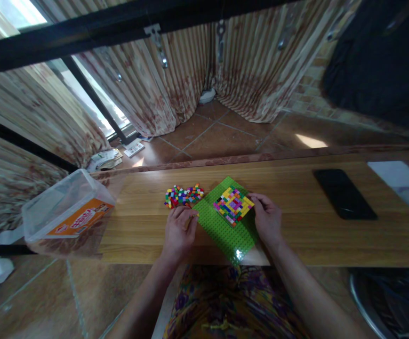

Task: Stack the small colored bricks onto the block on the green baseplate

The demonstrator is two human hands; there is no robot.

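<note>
A square, multicoloured toy brick panel [233,205] lies over a green studded baseplate [237,242], which is turned cornerwise to me. At the panel's right corner my right hand [268,217] is closed, thumb and fingers pinching its edge. Whether those fingers also touch the baseplate is hidden. My left hand [180,230] is by the baseplate's left corner, its thumb and forefinger pinched together on a tiny yellow-orange brick [197,214]. Just beyond that hand, a pile of loose small bricks [183,195] in many colours rests on the wooden table [137,216].
A clear plastic tub [63,202] with an orange label stands at the table's left end. To the right lie a black phone-like slab [344,194] and white paper [398,181]. A dark metal bar [126,26] crosses above, before striped curtains [176,80].
</note>
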